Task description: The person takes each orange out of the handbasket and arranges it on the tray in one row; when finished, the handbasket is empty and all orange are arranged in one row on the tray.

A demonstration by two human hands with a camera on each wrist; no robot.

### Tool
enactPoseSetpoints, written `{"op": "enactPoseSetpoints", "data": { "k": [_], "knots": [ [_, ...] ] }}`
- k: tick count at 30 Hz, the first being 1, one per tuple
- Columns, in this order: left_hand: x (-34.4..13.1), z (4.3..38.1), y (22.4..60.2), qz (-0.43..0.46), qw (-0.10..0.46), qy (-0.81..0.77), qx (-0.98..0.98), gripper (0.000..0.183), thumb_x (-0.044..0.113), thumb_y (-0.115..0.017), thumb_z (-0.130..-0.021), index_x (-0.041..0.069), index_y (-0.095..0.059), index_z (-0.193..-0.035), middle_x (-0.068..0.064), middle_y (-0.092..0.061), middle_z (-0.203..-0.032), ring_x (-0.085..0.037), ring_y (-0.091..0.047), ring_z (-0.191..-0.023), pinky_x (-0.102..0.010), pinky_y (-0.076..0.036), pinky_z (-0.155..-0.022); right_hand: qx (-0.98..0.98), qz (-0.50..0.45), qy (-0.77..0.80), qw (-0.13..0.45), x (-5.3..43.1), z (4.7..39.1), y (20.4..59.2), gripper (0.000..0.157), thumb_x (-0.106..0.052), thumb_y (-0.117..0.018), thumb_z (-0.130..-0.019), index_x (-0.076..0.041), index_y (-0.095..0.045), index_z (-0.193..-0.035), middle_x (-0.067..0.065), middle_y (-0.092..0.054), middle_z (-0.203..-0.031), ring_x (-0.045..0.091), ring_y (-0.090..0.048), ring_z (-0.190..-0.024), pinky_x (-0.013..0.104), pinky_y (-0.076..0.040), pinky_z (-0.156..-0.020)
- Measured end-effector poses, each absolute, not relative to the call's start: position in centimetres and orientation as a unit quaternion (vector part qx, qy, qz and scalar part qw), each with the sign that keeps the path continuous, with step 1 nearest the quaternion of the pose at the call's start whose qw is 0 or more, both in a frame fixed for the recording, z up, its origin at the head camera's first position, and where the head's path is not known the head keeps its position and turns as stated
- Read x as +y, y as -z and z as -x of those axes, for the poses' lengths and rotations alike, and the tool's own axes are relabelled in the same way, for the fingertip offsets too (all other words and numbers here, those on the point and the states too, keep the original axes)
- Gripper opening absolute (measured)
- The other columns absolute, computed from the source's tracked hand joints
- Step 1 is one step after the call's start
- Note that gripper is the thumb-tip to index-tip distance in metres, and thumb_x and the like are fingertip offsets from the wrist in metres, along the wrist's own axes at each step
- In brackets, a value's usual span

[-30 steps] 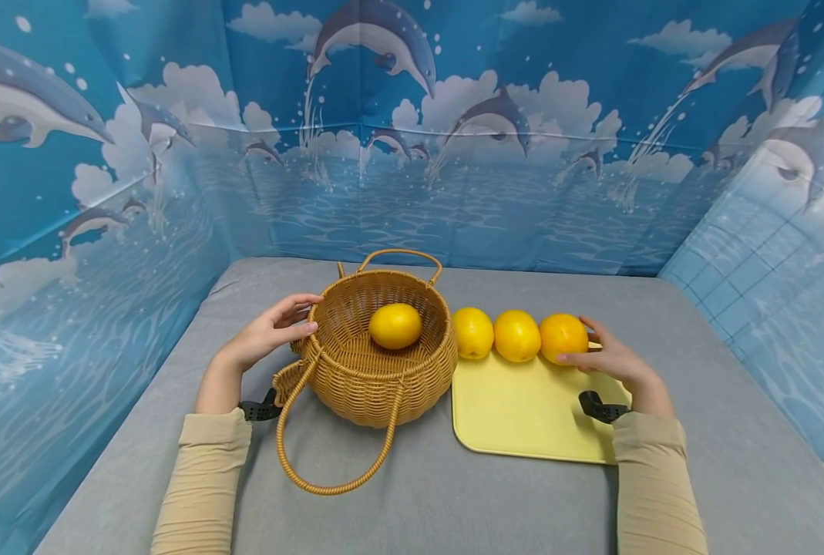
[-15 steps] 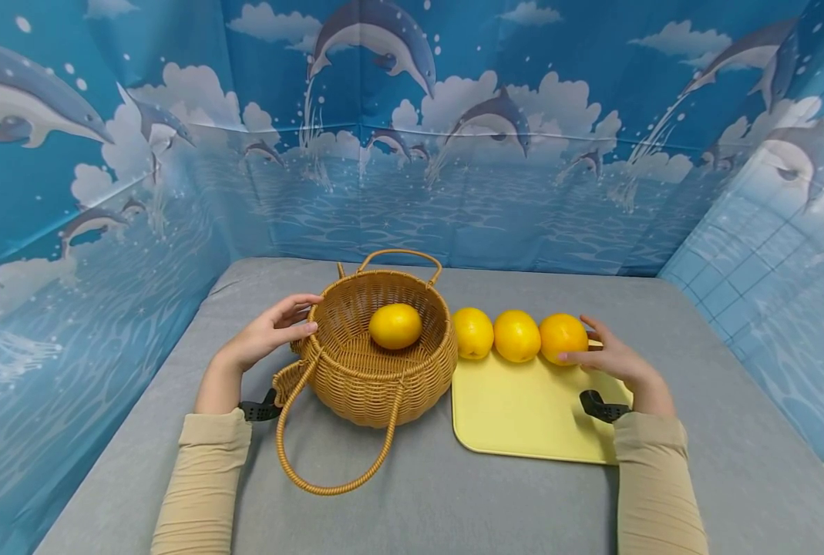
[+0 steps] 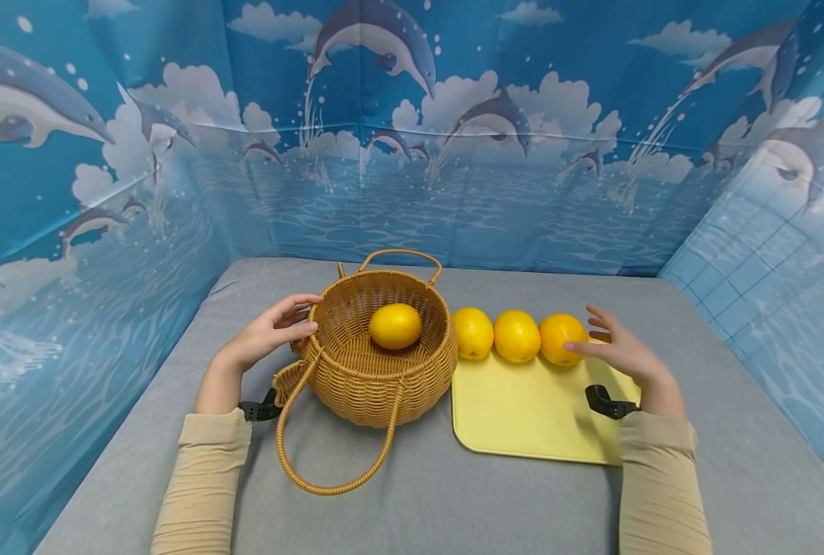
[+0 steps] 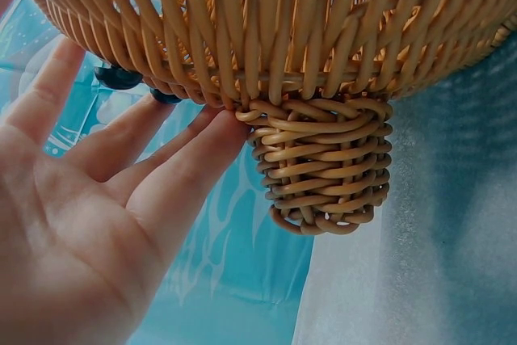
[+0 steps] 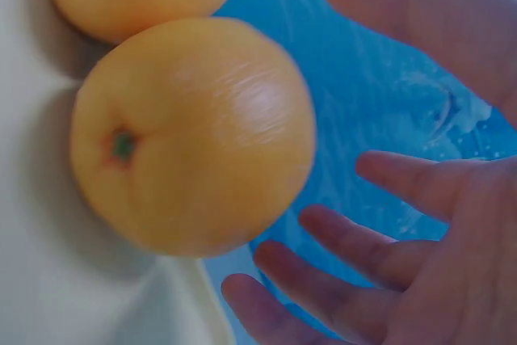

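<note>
A brown wicker basket (image 3: 370, 397) stands left of centre, with one orange yellow fruit (image 3: 395, 327) inside. My left hand (image 3: 266, 335) touches the basket's left side, thumb and fingertips at the rim in the head view. From the left wrist, its outstretched fingers (image 4: 182, 179) lie against the weave beside a small woven foot. At the right, my right hand (image 3: 627, 358) is spread beside the last orange (image 3: 557, 339) in a row of three. A gap shows between that orange and the fingers (image 5: 323, 284) in the right wrist view; its green stem end faces the camera.
A yellow tray (image 3: 522, 416) lies right of the basket, with the oranges along its far edge. One basket handle (image 3: 335, 489) hangs toward the front, and another handle (image 3: 401, 251) stands up behind. A dolphin-print curtain (image 3: 412, 193) borders the grey surface.
My right hand has let go of the rightmost orange and drawn back slightly to the right, its fingers spreading. The left hand, the basket and the fruit have stayed put.
</note>
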State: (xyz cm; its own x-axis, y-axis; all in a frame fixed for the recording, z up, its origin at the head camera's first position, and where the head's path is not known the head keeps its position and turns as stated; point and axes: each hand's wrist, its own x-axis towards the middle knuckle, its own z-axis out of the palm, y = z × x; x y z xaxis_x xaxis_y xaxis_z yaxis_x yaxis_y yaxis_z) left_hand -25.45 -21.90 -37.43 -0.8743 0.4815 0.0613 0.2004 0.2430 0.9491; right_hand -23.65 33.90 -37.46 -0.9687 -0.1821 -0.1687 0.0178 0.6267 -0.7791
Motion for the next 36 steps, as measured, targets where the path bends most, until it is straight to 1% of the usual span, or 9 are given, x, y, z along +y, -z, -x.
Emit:
{"op": "enactPoseSetpoints", "data": {
  "k": [4, 9, 16, 25, 28, 31, 33, 34, 36],
  "knots": [
    [-21.9, 25.5, 37.4, -0.218, 0.122, -0.575, 0.779, 0.052, 0.024, -0.058, -0.095, 0.014, -0.037, -0.142, -0.011, -0.027, -0.15, -0.034, -0.021, -0.138, -0.058, -0.025, -0.106, 0.896, 0.051, 0.429, 0.104, 33.6, 23.3, 36.5, 0.096, -0.039, -0.063, -0.089, -0.01, 0.005, -0.151, 0.028, -0.001, -0.152, 0.051, -0.014, -0.133, 0.067, -0.024, -0.099],
    [-21.9, 25.5, 37.5, -0.218, 0.122, -0.576, 0.778, 0.051, 0.024, -0.058, -0.095, 0.016, -0.039, -0.141, -0.009, -0.029, -0.149, -0.033, -0.022, -0.138, -0.057, -0.024, -0.106, 0.9, 0.071, 0.422, 0.085, 33.0, 22.9, 35.4, 0.093, -0.037, -0.063, -0.09, -0.01, 0.002, -0.152, 0.027, -0.002, -0.152, 0.051, -0.015, -0.133, 0.067, -0.024, -0.098],
    [-22.0, 25.6, 37.6, -0.218, 0.121, -0.576, 0.779, 0.051, 0.024, -0.058, -0.095, 0.016, -0.039, -0.141, -0.009, -0.03, -0.149, -0.033, -0.022, -0.138, -0.056, -0.024, -0.107, 0.898, 0.107, 0.422, 0.071, 31.9, 22.5, 34.3, 0.088, -0.032, -0.063, -0.091, -0.011, -0.003, -0.152, 0.026, -0.008, -0.152, 0.049, -0.022, -0.132, 0.065, -0.03, -0.097],
    [-22.1, 25.6, 37.6, -0.217, 0.122, -0.575, 0.779, 0.051, 0.024, -0.058, -0.095, 0.016, -0.039, -0.141, -0.009, -0.029, -0.149, -0.033, -0.022, -0.138, -0.056, -0.025, -0.106, 0.885, 0.138, 0.441, 0.06, 29.8, 21.9, 33.2, 0.08, -0.029, -0.064, -0.091, -0.012, -0.014, -0.151, 0.017, -0.015, -0.153, 0.042, -0.029, -0.133, 0.059, -0.035, -0.098],
    [-22.1, 25.6, 37.6, -0.218, 0.122, -0.577, 0.777, 0.051, 0.023, -0.058, -0.095, 0.015, -0.038, -0.141, -0.009, -0.029, -0.149, -0.033, -0.022, -0.138, -0.057, -0.025, -0.106, 0.88, 0.151, 0.446, 0.058, 29.1, 21.7, 32.9, 0.075, -0.028, -0.064, -0.091, -0.014, -0.019, -0.15, 0.015, -0.021, -0.152, 0.039, -0.033, -0.132, 0.052, -0.04, -0.097],
    [-22.1, 25.6, 37.6, -0.217, 0.123, -0.578, 0.777, 0.052, 0.023, -0.058, -0.095, 0.015, -0.038, -0.141, -0.01, -0.029, -0.149, -0.034, -0.022, -0.138, -0.057, -0.025, -0.106, 0.87, 0.175, 0.457, 0.059, 28.4, 21.5, 32.7, 0.069, -0.026, -0.063, -0.092, -0.015, -0.025, -0.149, 0.014, -0.025, -0.15, 0.036, -0.036, -0.13, 0.035, -0.046, -0.094],
    [-22.1, 25.6, 37.5, -0.216, 0.124, -0.578, 0.777, 0.052, 0.024, -0.059, -0.094, 0.015, -0.038, -0.141, -0.01, -0.028, -0.149, -0.034, -0.021, -0.138, -0.057, -0.024, -0.106, 0.857, 0.198, 0.471, 0.065, 28.0, 21.5, 32.6, 0.066, -0.022, -0.062, -0.093, -0.014, -0.027, -0.148, 0.014, -0.026, -0.15, 0.036, -0.037, -0.129, 0.026, -0.047, -0.09],
    [-22.0, 25.6, 37.5, -0.215, 0.124, -0.578, 0.777, 0.052, 0.024, -0.059, -0.094, 0.015, -0.038, -0.141, -0.01, -0.028, -0.149, -0.034, -0.021, -0.138, -0.057, -0.024, -0.106, 0.85, 0.208, 0.479, 0.068, 27.7, 21.5, 32.6, 0.064, -0.02, -0.062, -0.093, -0.014, -0.028, -0.148, 0.013, -0.026, -0.15, 0.037, -0.038, -0.129, 0.022, -0.047, -0.089],
    [-22.0, 25.6, 37.5, -0.215, 0.125, -0.578, 0.777, 0.053, 0.025, -0.059, -0.094, 0.016, -0.038, -0.141, -0.01, -0.028, -0.149, -0.033, -0.021, -0.138, -0.056, -0.024, -0.106, 0.839, 0.227, 0.49, 0.073, 27.2, 21.7, 32.6, 0.062, -0.017, -0.061, -0.093, -0.013, -0.031, -0.147, 0.012, -0.027, -0.149, 0.034, -0.039, -0.128, 0.021, -0.047, -0.088]
  ]
}}
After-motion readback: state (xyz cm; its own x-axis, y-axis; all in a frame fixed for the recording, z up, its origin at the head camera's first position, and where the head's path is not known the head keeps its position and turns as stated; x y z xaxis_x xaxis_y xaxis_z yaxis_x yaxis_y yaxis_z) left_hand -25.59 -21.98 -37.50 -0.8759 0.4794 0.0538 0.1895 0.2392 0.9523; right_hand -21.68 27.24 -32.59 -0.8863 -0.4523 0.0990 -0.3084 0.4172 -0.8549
